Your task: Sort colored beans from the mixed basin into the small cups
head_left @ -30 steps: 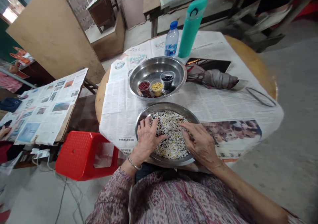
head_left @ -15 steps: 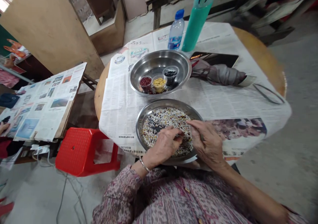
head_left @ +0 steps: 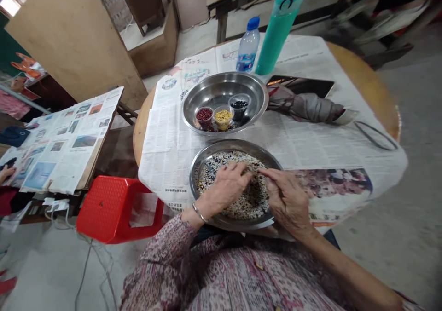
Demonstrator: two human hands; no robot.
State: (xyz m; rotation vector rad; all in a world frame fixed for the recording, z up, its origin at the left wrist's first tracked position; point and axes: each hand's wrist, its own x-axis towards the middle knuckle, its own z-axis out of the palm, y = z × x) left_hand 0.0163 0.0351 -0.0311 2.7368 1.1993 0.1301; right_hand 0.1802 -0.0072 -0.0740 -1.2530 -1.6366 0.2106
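Observation:
A round steel tray (head_left: 197,157) close to my body holds a spread of mixed white, yellow and dark grains (head_left: 241,210). Over its middle, my left hand (head_left: 231,184) reaches down with curled fingers close together; the fingertips and anything in them are hidden. My right hand (head_left: 288,198) is at the tray's right rim, index finger pointing inward and the other fingers folded; what they hold cannot be made out. Behind the tray stands a steel basin (head_left: 224,83) with three clear cups: red beans (head_left: 204,114), yellow beans (head_left: 223,117) and black beans (head_left: 239,105).
Newspaper (head_left: 165,164) covers the round table. At the back stand a water bottle (head_left: 247,48) and a teal bottle (head_left: 279,30). A folded umbrella (head_left: 307,104) and a dark tablet-like object (head_left: 307,85) lie right. A red stool (head_left: 103,205) is left; another person's hand (head_left: 7,173) shows beyond.
My left hand has moved up and away from me over the grains, its fingers now nearer the tray's middle. My right hand stays almost in place. The view has shifted slightly.

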